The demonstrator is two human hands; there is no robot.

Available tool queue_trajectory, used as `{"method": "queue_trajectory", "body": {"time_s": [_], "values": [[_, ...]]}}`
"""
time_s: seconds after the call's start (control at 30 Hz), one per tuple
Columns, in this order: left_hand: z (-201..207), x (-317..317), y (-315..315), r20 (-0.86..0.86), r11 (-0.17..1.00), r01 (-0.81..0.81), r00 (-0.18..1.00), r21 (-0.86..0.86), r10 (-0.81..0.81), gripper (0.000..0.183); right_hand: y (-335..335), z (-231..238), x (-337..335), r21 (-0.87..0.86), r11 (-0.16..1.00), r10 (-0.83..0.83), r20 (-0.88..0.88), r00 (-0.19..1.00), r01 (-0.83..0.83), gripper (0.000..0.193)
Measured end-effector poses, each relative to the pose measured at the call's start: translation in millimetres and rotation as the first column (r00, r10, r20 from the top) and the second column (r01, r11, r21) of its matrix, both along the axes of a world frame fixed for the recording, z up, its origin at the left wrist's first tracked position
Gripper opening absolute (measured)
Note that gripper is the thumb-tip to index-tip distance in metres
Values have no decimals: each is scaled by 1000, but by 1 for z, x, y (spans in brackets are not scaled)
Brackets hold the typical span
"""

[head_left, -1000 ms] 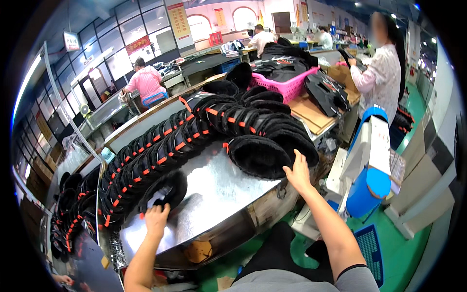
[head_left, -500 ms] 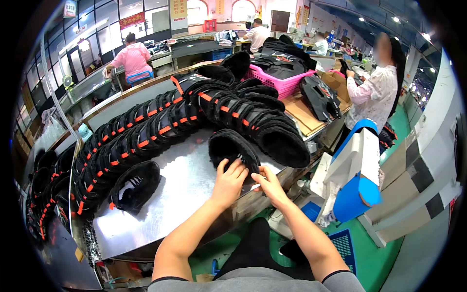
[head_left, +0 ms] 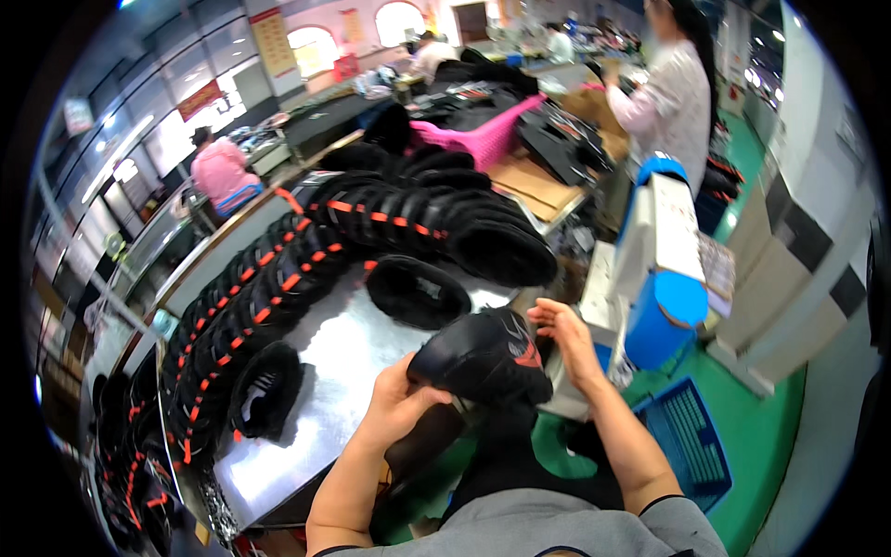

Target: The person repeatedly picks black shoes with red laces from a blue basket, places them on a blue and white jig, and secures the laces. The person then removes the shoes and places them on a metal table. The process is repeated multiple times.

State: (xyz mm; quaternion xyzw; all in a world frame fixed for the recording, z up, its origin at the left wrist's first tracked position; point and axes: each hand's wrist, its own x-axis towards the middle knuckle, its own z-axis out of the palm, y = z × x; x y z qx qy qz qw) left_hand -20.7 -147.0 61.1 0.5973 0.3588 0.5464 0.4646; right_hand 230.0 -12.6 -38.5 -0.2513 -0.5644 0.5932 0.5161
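A black shoe upper (head_left: 483, 357) with red and white marks on its side is held off the table's front edge. My left hand (head_left: 397, 399) grips its left end, thumb on the near side. At its right end, my right hand (head_left: 564, 339) has its fingers stretched out, apart from the upper or barely touching it. Just beyond, another black upper with a fuzzy lining (head_left: 418, 292) lies opening up on the metal table (head_left: 339, 343). A further lined upper (head_left: 264, 390) with white lacing rests at the table's left.
Long nested rows of black uppers (head_left: 251, 278) with orange tabs curve along the table's back. Behind stand a pink basket (head_left: 483, 139) and cardboard (head_left: 538, 190). A white-and-blue machine (head_left: 664, 278) and a blue crate (head_left: 687, 446) are at right. A person (head_left: 668, 93) stands beyond.
The view has swung and tilted. Both hands were together at a lined upper over the table; now my left hand holds an upper nearer me, and my right hand has moved apart, fingers extended.
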Motion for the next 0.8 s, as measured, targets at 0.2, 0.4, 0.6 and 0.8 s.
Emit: {"method": "queue_trajectory", "body": {"time_s": [0.2,0.4,0.6,0.8], "values": [[-107,111,68,249,738,525,851,-424,-463,43,-72,-21,109,-326,942,109,61,992,-83,30],[-214,204,103,504,597,602,790,-530,-349,22,-86,-92,172,-452,838,-249,182,951,305,20],[-255,234,124,556,614,606,773,-506,-304,25,-56,-125,188,-278,760,-427,468,774,588,24],[-206,257,133,59,737,286,946,-612,-318,33,-56,-170,182,-664,652,-550,-84,831,365,20]]}}
